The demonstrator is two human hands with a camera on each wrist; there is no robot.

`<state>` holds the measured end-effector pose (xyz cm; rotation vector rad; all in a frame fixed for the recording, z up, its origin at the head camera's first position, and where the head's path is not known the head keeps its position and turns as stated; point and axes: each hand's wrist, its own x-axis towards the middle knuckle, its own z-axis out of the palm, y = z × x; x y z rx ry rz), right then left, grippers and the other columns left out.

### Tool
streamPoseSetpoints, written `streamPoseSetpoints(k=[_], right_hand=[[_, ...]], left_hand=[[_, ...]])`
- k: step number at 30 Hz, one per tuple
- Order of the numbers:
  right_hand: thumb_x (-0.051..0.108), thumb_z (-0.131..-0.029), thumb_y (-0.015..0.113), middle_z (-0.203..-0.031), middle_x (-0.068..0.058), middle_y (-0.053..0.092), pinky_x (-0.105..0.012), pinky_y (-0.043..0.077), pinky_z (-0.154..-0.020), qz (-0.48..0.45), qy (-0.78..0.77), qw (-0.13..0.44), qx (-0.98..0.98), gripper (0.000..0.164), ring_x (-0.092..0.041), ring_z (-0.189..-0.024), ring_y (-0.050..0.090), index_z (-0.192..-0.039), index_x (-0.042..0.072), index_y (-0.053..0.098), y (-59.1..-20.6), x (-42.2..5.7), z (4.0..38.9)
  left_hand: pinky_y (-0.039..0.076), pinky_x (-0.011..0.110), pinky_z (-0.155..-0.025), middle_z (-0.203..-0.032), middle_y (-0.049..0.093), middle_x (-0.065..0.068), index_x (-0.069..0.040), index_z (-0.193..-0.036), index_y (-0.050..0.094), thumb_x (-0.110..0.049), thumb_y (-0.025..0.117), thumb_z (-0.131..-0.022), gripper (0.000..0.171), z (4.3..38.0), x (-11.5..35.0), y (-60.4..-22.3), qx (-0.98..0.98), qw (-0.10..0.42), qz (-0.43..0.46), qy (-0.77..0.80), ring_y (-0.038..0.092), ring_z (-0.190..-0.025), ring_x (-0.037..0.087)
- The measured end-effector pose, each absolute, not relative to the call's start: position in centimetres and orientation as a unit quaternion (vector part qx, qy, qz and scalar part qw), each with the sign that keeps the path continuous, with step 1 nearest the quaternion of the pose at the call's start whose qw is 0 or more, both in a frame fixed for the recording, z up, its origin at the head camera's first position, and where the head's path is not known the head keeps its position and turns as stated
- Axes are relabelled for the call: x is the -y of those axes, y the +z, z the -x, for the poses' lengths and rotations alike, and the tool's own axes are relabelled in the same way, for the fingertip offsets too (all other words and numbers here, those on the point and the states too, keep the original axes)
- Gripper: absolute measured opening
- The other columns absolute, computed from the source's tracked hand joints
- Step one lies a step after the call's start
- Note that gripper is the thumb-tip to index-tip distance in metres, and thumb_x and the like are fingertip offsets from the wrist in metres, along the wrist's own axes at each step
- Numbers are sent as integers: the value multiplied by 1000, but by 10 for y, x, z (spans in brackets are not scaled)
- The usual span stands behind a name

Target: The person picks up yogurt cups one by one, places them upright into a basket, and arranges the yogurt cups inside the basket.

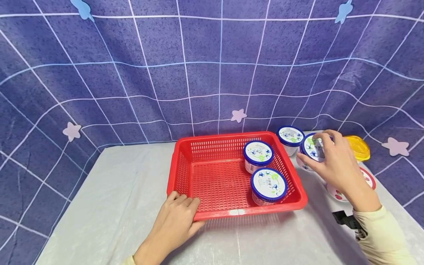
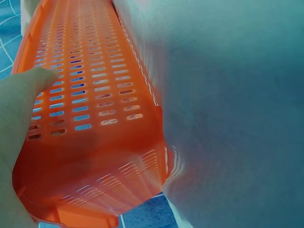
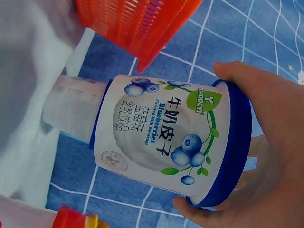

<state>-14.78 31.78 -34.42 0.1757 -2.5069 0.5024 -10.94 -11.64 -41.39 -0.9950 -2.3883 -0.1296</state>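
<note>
My left hand holds the near left corner of a red perforated plastic basket, fingers over the rim. The left wrist view shows the thumb against the basket's slotted side. Inside the basket, at its right side, stand two blue-lidded cups, the farther one and the nearer one. Off the basket's right side, my right hand grips a blueberry milk cup around its blue lid. Its white wall carries blueberry pictures in the right wrist view.
Another blue-lidded cup stands behind the basket's far right corner. Right of my right hand are a yellow lid and a red-rimmed container, partly hidden by the hand. A purple grid-patterned curtain hangs behind the pale table.
</note>
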Motion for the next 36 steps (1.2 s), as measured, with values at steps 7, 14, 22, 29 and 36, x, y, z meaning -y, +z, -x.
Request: streamPoseSetpoints(k=[7,14,22,29,36], right_hand=[[34,-70,85,-125,-29,47,-65,35,-87,-78,169,315,931,63,-50,-112,44,-115,1,55,-338,-312,143],[33,-65,87,-129,-32,48,-67,33,-92,-98,170,342,919,65,-54,-116,44,-113,1,58,-325,-298,131],[33,-62,89,-131,-29,49,-65,34,-91,-122,179,353,910,67,-52,-114,45,-113,2,59,-315,-279,116],[37,-63,87,-129,-27,50,-62,38,-92,-166,185,352,903,69,-47,-116,46,-115,1,60,-314,-267,114],[39,-66,87,-129,-25,50,-57,41,-89,-192,186,334,904,74,-42,-115,49,-120,0,56,-315,-254,122]], left_hand=[[34,35,-69,-55,47,-6,-13,-77,57,-54,78,-70,47,110,117,-415,889,270,368,-48,41,-52,17],[33,35,-68,-56,48,-5,-13,-77,57,-53,78,-69,46,110,119,-416,887,275,369,-48,42,-52,17],[33,34,-69,-55,46,-6,-14,-76,55,-53,78,-69,46,110,118,-414,890,269,366,-45,39,-52,16],[34,34,-70,-55,44,-7,-15,-74,52,-51,76,-70,43,110,116,-414,893,263,363,-42,40,-53,16],[35,34,-71,-57,49,-6,-14,-78,57,-52,74,-72,41,110,118,-414,892,264,365,-40,43,-53,16]])
